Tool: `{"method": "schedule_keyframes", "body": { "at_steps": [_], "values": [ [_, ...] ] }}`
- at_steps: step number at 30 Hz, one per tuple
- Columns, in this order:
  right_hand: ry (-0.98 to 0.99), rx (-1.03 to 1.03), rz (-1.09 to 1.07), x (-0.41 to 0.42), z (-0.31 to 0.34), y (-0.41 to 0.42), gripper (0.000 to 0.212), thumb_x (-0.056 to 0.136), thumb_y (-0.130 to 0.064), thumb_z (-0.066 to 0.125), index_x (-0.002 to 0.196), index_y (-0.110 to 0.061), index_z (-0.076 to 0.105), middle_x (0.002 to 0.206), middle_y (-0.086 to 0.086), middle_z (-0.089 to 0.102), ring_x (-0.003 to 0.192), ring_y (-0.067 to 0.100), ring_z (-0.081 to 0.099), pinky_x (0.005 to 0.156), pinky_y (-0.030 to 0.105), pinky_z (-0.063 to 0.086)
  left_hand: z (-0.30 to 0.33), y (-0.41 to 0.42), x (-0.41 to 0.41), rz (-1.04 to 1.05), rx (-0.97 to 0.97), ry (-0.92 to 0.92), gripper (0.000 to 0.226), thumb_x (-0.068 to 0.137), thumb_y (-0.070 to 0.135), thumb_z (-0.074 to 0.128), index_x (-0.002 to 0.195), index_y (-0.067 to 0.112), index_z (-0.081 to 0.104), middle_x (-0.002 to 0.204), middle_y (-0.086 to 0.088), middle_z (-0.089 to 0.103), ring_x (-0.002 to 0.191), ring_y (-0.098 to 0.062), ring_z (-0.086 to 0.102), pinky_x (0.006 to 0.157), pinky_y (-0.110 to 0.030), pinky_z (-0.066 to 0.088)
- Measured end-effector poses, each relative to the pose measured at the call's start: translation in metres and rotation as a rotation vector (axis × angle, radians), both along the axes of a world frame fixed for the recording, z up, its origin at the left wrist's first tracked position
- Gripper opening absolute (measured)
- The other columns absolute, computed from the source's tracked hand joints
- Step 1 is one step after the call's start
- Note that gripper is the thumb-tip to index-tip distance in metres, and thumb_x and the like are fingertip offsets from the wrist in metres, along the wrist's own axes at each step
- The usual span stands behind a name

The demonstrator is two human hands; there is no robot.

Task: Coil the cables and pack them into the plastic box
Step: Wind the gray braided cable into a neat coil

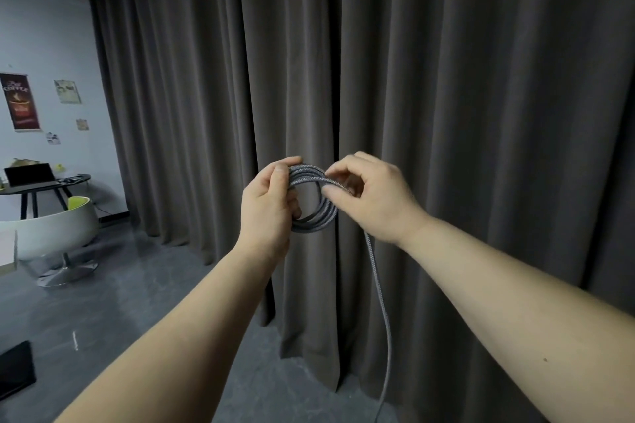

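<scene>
The left hand (pixel 266 203) clamps the grey braided cable (pixel 311 197) coil in its curled fingers (pixel 294 204) to stop loops springing apart, while the right hand (pixel 369 196) pinches the next turn, its tail dangling below.

The place looked like a staged café or lounge corner: floor-length grey curtains (pixel 378 113), a white wall with a coffee poster (pixel 20 101), a laptop (pixel 29 175) on a small dark desk (pixel 74 178), and a white tub chair (pixel 51 227).
</scene>
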State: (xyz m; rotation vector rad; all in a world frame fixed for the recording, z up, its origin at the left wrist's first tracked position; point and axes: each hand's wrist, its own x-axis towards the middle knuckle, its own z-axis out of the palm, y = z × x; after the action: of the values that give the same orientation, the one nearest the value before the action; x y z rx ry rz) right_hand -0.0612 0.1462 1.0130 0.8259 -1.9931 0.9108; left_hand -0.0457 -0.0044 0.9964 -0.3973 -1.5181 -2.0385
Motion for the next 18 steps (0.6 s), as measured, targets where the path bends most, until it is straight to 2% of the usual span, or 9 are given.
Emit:
{"method": "schedule_keyframes", "body": {
  "at_steps": [2,5,8,12,15,18],
  "values": [
    [0.081,0.049,-0.055,-0.002,-0.004,0.001,0.009,0.081,-0.018,0.069,0.089,-0.017,0.073,0.074,-0.001,0.061,0.064,0.011,0.053,0.064,0.023,0.042,0.002,-0.002,-0.002,0.014,0.006,0.0,0.035,0.103,0.019,0.041,0.087,0.024,0.072,0.071,-0.009,0.045,0.053,-0.011,0.032,0.047,-0.025,0.029],
    [0.152,-0.051,-0.084,-0.004,0.002,-0.002,0.012,0.082,-0.018,0.069,0.09,-0.014,0.076,0.073,0.003,0.064,0.065,0.015,0.058,0.064,0.024,0.045,0.002,0.001,0.0,0.007,-0.05,-0.017,0.033,0.104,0.022,0.039,0.092,0.02,0.07,0.056,0.003,0.036,0.051,-0.01,0.028,0.05,-0.026,0.026],
    [0.113,-0.105,-0.103,-0.004,0.012,-0.005,0.014,0.082,-0.019,0.071,0.093,-0.014,0.078,0.075,0.003,0.064,0.068,0.016,0.061,0.067,0.028,0.048,-0.001,0.006,0.005,-0.038,-0.146,-0.004,0.032,0.104,0.027,0.04,0.094,0.02,0.07,0.054,0.007,0.032,0.051,-0.01,0.028,0.051,-0.027,0.027],
    [-0.028,-0.111,-0.073,-0.002,0.017,-0.005,0.016,0.087,-0.018,0.067,0.1,-0.015,0.076,0.082,0.002,0.063,0.078,0.017,0.062,0.075,0.028,0.049,-0.002,0.008,0.008,-0.035,-0.174,0.023,0.022,0.102,0.018,0.046,0.1,0.02,0.068,0.053,0.007,0.038,0.05,-0.01,0.034,0.051,-0.026,0.035],
    [-0.065,-0.038,-0.055,0.001,0.009,-0.004,0.025,0.094,-0.015,0.057,0.115,-0.012,0.07,0.098,0.002,0.065,0.094,0.02,0.063,0.086,0.027,0.047,0.002,0.009,0.007,0.032,-0.083,0.017,0.022,0.102,0.019,0.047,0.1,0.019,0.069,0.052,0.008,0.038,0.05,-0.011,0.035,0.051,-0.025,0.038],
    [-0.088,0.092,-0.118,0.005,-0.005,-0.003,0.039,0.099,-0.019,0.046,0.137,-0.016,0.052,0.114,0.008,0.065,0.105,0.027,0.059,0.09,0.034,0.045,0.006,0.011,0.005,0.047,0.022,0.011,0.02,0.101,0.021,0.05,0.099,0.018,0.07,0.051,0.007,0.038,0.05,-0.012,0.033,0.05,-0.026,0.037]
  ]
}}
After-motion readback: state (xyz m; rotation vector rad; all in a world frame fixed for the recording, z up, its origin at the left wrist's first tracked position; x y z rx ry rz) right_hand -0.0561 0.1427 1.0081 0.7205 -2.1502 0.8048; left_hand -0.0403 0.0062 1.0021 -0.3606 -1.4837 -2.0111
